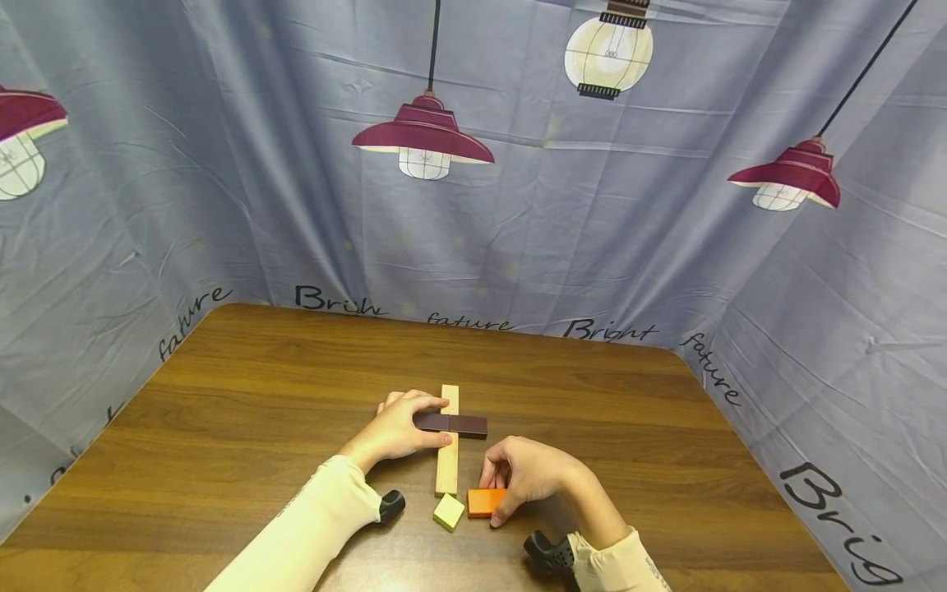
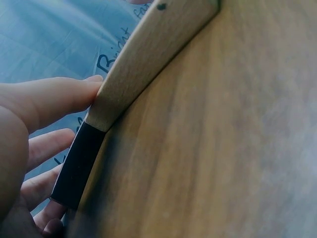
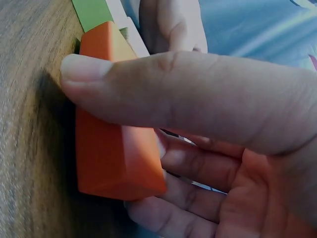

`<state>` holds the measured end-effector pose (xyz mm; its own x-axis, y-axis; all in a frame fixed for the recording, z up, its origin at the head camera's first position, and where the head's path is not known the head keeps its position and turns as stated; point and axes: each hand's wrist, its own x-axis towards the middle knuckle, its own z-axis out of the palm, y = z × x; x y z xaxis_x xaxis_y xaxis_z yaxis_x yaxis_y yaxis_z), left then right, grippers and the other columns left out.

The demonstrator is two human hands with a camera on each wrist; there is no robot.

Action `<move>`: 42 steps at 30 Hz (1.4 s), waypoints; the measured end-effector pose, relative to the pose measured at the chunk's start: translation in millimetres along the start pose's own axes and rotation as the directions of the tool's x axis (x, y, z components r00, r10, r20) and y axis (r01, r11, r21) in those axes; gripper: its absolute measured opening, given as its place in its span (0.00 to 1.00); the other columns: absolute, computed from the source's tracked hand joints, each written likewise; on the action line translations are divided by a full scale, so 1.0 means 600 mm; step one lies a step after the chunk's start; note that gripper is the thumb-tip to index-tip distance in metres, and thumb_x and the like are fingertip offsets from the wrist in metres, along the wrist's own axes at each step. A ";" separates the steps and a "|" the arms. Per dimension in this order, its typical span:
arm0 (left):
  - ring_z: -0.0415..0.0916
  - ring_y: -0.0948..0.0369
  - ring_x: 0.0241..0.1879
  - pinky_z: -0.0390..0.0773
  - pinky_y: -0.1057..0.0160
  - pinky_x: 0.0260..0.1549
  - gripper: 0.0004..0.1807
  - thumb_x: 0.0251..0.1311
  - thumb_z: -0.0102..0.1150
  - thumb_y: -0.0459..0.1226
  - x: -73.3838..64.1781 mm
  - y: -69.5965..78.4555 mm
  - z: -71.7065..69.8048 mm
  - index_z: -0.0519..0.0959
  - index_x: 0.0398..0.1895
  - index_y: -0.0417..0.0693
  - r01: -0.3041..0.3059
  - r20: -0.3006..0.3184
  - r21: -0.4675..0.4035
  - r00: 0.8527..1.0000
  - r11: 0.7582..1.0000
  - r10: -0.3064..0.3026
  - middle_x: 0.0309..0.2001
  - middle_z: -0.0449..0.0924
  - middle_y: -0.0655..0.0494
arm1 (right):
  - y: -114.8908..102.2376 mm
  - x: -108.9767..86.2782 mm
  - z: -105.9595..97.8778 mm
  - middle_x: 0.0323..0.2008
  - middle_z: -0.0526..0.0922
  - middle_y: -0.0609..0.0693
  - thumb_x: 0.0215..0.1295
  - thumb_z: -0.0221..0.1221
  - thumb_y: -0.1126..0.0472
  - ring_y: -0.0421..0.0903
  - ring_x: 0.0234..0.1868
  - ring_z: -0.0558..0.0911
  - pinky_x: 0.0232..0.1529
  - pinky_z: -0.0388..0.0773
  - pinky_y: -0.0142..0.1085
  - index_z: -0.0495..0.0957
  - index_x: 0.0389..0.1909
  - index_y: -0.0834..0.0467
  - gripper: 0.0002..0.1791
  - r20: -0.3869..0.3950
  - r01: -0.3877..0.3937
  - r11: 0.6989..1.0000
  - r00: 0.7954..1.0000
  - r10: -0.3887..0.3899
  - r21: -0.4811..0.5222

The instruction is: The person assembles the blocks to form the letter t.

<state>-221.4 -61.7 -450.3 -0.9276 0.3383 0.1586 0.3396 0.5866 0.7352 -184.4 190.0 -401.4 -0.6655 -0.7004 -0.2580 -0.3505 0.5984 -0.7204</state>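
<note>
Pale wooden blocks (image 1: 447, 469) and dark brown blocks (image 1: 468, 425) lie as a cross on the table. My left hand (image 1: 395, 425) spans the cross's left arm. Its thumb touches the near pale block (image 2: 133, 64), and its extended fingers lie along the far side of the left dark block (image 2: 79, 166). Between thumb and fingers of my right hand (image 1: 534, 470) is an orange block (image 1: 484, 501), pinched at its right part. A yellow-green block (image 1: 448, 511) sits at the foot of the cross, just left of the orange one.
The brown wooden table (image 1: 296, 370) is walled by a grey-blue curtain (image 1: 518, 230) printed with lamps and lettering. Black wrist devices (image 1: 549, 551) project from both cream sleeves (image 1: 314, 526), close over the tabletop.
</note>
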 end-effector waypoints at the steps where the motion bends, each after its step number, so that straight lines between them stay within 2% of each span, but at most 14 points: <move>1: 0.62 0.49 0.61 0.57 0.42 0.59 0.32 0.50 0.76 0.52 0.000 0.000 0.000 0.82 0.60 0.55 0.000 -0.001 -0.001 1.000 1.000 0.000 0.61 0.76 0.56 | 0.000 0.000 0.000 0.23 0.82 0.47 0.38 0.81 0.70 0.37 0.25 0.77 0.28 0.74 0.29 0.82 0.29 0.55 0.19 0.003 -0.001 1.000 1.000 0.001 0.003; 22: 0.63 0.49 0.61 0.57 0.42 0.59 0.32 0.50 0.76 0.53 0.001 -0.004 0.003 0.82 0.60 0.56 -0.002 -0.007 0.008 1.000 1.000 0.002 0.61 0.76 0.56 | 0.001 0.003 0.001 0.25 0.81 0.45 0.39 0.82 0.67 0.36 0.26 0.75 0.30 0.73 0.28 0.82 0.29 0.53 0.19 0.025 0.027 0.999 0.999 -0.027 -0.028; 36: 0.62 0.49 0.61 0.56 0.42 0.59 0.33 0.50 0.76 0.52 0.000 0.001 0.001 0.82 0.60 0.54 -0.008 0.001 -0.007 1.000 1.000 0.008 0.60 0.76 0.56 | -0.002 0.000 0.005 0.23 0.80 0.45 0.39 0.82 0.65 0.35 0.22 0.75 0.24 0.71 0.28 0.79 0.28 0.52 0.20 0.045 -0.032 0.999 0.998 0.033 -0.040; 42: 0.62 0.48 0.61 0.57 0.41 0.59 0.33 0.50 0.76 0.52 -0.001 -0.001 0.003 0.81 0.60 0.54 -0.002 -0.006 0.000 1.000 1.000 0.002 0.60 0.76 0.55 | -0.003 0.000 0.008 0.24 0.79 0.44 0.38 0.83 0.64 0.35 0.23 0.75 0.25 0.73 0.28 0.79 0.28 0.52 0.21 0.045 -0.047 0.998 0.998 0.049 -0.044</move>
<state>-220.6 -60.8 -451.9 -0.9278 0.3354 0.1636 0.3414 0.5860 0.7349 -180.6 186.9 -403.1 -0.6510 -0.6875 -0.3218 -0.3478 0.6470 -0.6785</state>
